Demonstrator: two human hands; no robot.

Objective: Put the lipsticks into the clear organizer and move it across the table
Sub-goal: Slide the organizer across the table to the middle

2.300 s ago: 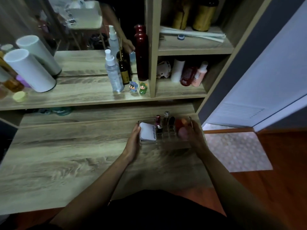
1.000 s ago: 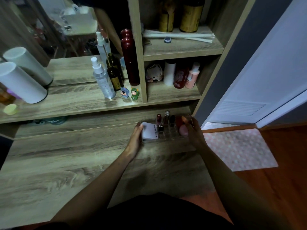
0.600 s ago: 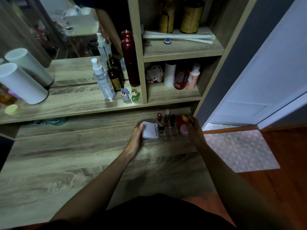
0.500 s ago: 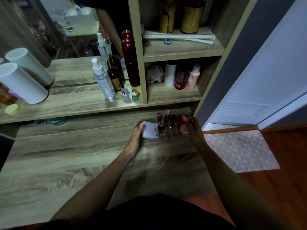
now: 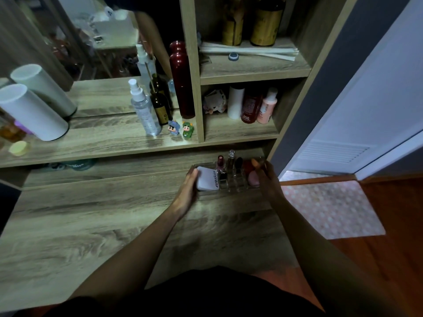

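Observation:
The clear organizer (image 5: pixel 233 183) stands at the far right of the wooden table (image 5: pixel 91 225), close under the shelf. Upright in its slots are several lipsticks (image 5: pixel 220 162), with a white compact (image 5: pixel 207 180) at its left end and a pink sponge (image 5: pixel 253 179) at its right. My left hand (image 5: pixel 188 186) presses flat against the organizer's left end. My right hand (image 5: pixel 266 179) grips its right end, fingers curled over the rim.
A raised shelf (image 5: pixel 103 140) behind holds a spray bottle (image 5: pixel 144 110), dark bottles, a tall red bottle (image 5: pixel 182 81), two small figurines (image 5: pixel 182 129) and a white cylinder (image 5: pixel 32 110). A cubby at right holds more bottles. The table's right edge drops to a mat (image 5: pixel 332 207).
The organizer has shifted slightly back and right toward the shelf with both hands on it; over the last half second nothing visibly moves.

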